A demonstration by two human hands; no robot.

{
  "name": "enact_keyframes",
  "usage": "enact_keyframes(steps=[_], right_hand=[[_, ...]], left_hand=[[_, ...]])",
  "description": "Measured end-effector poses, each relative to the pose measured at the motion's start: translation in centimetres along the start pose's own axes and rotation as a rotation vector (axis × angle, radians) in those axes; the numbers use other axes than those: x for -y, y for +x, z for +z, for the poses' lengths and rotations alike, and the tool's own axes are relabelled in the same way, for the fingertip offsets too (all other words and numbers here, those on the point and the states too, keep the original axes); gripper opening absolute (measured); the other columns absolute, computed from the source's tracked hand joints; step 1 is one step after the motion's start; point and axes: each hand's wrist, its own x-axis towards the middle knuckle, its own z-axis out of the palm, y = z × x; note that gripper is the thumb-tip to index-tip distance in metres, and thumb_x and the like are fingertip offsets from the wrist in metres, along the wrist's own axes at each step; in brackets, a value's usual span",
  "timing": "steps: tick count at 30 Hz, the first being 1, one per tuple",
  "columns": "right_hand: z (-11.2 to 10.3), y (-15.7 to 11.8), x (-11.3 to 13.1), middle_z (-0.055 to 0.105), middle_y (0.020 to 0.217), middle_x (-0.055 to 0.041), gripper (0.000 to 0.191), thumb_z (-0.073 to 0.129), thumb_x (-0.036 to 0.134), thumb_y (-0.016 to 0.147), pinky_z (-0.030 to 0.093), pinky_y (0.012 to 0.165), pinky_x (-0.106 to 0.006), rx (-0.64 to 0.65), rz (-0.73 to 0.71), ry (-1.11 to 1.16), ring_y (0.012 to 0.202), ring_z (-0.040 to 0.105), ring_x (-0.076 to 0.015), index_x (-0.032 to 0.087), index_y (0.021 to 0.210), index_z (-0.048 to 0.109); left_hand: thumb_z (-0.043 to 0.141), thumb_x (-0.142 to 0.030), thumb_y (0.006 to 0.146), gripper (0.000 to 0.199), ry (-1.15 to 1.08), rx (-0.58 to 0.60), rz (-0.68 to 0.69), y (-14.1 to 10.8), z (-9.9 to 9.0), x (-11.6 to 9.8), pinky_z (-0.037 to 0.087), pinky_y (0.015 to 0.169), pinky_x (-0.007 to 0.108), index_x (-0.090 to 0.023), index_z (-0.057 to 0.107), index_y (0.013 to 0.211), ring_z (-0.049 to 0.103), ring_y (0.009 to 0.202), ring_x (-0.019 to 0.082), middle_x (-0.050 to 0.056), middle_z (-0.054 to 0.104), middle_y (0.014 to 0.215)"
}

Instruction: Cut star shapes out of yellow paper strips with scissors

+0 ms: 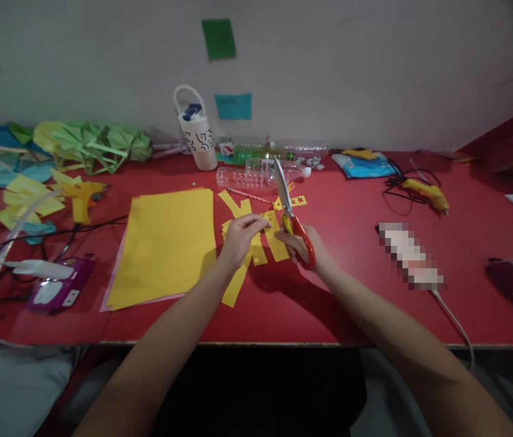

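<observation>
Gripped red-handled scissors [288,211] in right hand [319,246], well right of yellow paper stack [169,243] on red desk [278,321], long axis upright, blades tilted slightly left toward plastic bottles [238,178]. Held left hand [239,238] between stack and scissors, over yellow strips [237,285], fingertips drawn narrow; could not tell whether around any scrap. Had right hand nearer scissors, left nearer stack.

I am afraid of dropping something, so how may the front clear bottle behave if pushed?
The front clear bottle would probably roll, since it lies on its side and looks round. It is likely light, as it seems empty. Its thin-looking plastic may dent if squeezed.
</observation>
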Motion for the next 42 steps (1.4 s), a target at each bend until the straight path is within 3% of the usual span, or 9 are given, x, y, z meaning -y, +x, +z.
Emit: enact_keyframes(steps=[4, 7, 12, 18, 27, 30, 33, 35, 42], right_hand=[[-0.6, 0.6, -0.4, 0.039, 0.037, 0.0106, 0.032, 0.071, 0.043, 0.068, 0.028, 0.032, -0.022, -0.09, -0.018, 0.023, 0.029, 0.037, -0.0079, 0.023, 0.063, 0.046], [-2.1, 1.0, -0.9, 0.036, 0.038, 0.0124, 0.028, 0.067, 0.042, 0.068, 0.027, 0.032, -0.021, -0.165, -0.057, 0.054, 0.028, 0.034, -0.0066, 0.023, 0.068, 0.046], [-4.4, 1.3, -1.3, 0.037, 0.039, 0.012, 0.029, 0.069, 0.041, 0.065, 0.027, 0.031, -0.022, -0.221, -0.122, 0.108, 0.029, 0.032, -0.0065, 0.024, 0.067, 0.046], [-4.6, 1.3, -1.4, 0.035, 0.039, 0.013, 0.032, 0.072, 0.043, 0.067, 0.025, 0.03, -0.023, -0.201, -0.089, 0.105, 0.028, 0.031, -0.007, 0.024, 0.073, 0.047], [-3.8, 1.0, -1.7, 0.038, 0.039, 0.0128, 0.035, 0.073, 0.047, 0.069, 0.027, 0.031, -0.022, -0.143, -0.063, 0.093, 0.029, 0.033, -0.0069, 0.023, 0.076, 0.048], [-3.1, 0.8, -1.7, 0.039, 0.039, 0.0129, 0.035, 0.072, 0.048, 0.07, 0.029, 0.031, -0.022, -0.159, -0.07, 0.087, 0.028, 0.033, -0.0064, 0.023, 0.074, 0.049], [-2.3, 0.4, -1.6, 0.04, 0.039, 0.0123, 0.034, 0.071, 0.048, 0.072, 0.029, 0.031, -0.022, -0.179, -0.077, 0.102, 0.029, 0.034, -0.0062, 0.022, 0.072, 0.048], [-1.9, 0.1, -1.5, 0.04, 0.039, 0.0119, 0.036, 0.071, 0.049, 0.072, 0.029, 0.031, -0.022, -0.154, -0.082, 0.12, 0.029, 0.035, -0.0064, 0.023, 0.071, 0.048], [-1.2, -0.8, -0.9, 0.04, 0.037, 0.0101, 0.044, 0.069, 0.054, 0.074, 0.043, 0.041, -0.025, -0.016, -0.07, 0.043, 0.033, 0.044, -0.0091, 0.025, 0.06, 0.04]], left_hand=[[0.06, -0.034, 0.077, 0.018, 0.16, 0.009, 0.031, 0.2, -0.7, -0.9, 0.049, 0.08, 0.035, -0.018, 0.065, 0.069, 0.06, 0.076, 0.016, 0.003, 0.066, 0.074], [0.056, -0.031, 0.081, 0.021, 0.572, 0.097, 0.082, 0.9, -1.0, -0.9, 0.046, 0.078, 0.036, -0.018, 0.061, 0.066, 0.055, 0.077, 0.017, 0.003, 0.058, 0.079], [0.043, -0.025, 0.093, 0.03, 1.097, 0.429, 0.244, 2.4, 1.0, 1.2, 0.044, 0.085, 0.04, -0.014, 0.07, 0.086, 0.055, 0.094, 0.024, 0.011, 0.058, 0.095], [0.042, -0.023, 0.094, 0.033, 1.297, 0.498, 0.398, 3.6, 2.6, 2.8, 0.043, 0.09, 0.048, -0.011, 0.072, 0.102, 0.056, 0.103, 0.031, 0.02, 0.061, 0.11], [0.054, -0.026, 0.086, 0.026, 1.074, 0.341, 0.269, 3.9, 2.1, 1.7, 0.048, 0.082, 0.043, -0.015, 0.065, 0.065, 0.059, 0.078, 0.023, 0.01, 0.062, 0.078], [0.049, -0.035, 0.09, 0.032, 0.735, 0.246, 0.064, 2.6, 2.2, 0.5, 0.047, 0.07, 0.036, -0.019, 0.055, 0.063, 0.055, 0.067, 0.018, 0.005, 0.056, 0.069], [0.049, -0.048, 0.09, 0.031, 0.261, 0.311, -0.058, 0.6, 2.2, -0.5, 0.048, 0.069, 0.032, -0.022, 0.055, 0.076, 0.056, 0.071, 0.016, 0.001, 0.056, 0.074], [0.063, -0.038, 0.082, 0.022, 0.181, 0.329, -0.078, -0.5, 2.1, -0.8, 0.045, 0.065, 0.029, -0.022, 0.051, 0.075, 0.051, 0.067, 0.014, -0.002, 0.051, 0.072], [0.061, -0.019, 0.071, 0.016, 0.089, 0.338, -0.192, -1.7, 0.5, -0.2, 0.034, 0.052, 0.024, -0.02, 0.047, 0.064, 0.038, 0.054, 0.009, -0.005, 0.04, 0.06]])
